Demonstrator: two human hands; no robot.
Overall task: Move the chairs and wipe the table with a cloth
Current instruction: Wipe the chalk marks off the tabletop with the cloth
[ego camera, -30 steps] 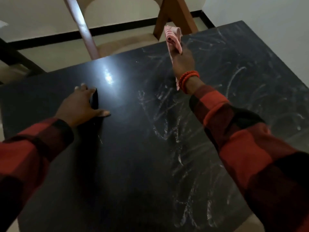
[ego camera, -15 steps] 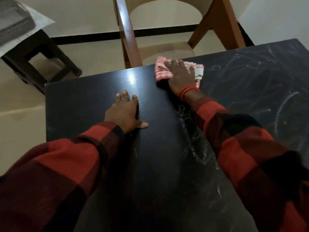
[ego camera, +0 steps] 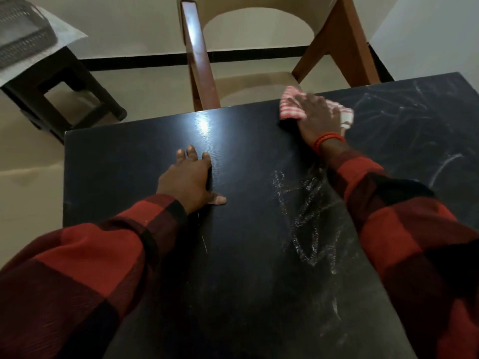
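Under the right hand (ego camera: 317, 117): checked cloth (ego camera: 291, 110), soft, light, pressed by flat palm | left hand (ego camera: 188, 178) open, bracing table (ego camera: 124, 161) | chalky smears beside.

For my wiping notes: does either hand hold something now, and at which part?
The right hand presses flat on the middle of the red-and-white checked cloth near the black table's far edge. The left hand rests on the table, holding nothing.
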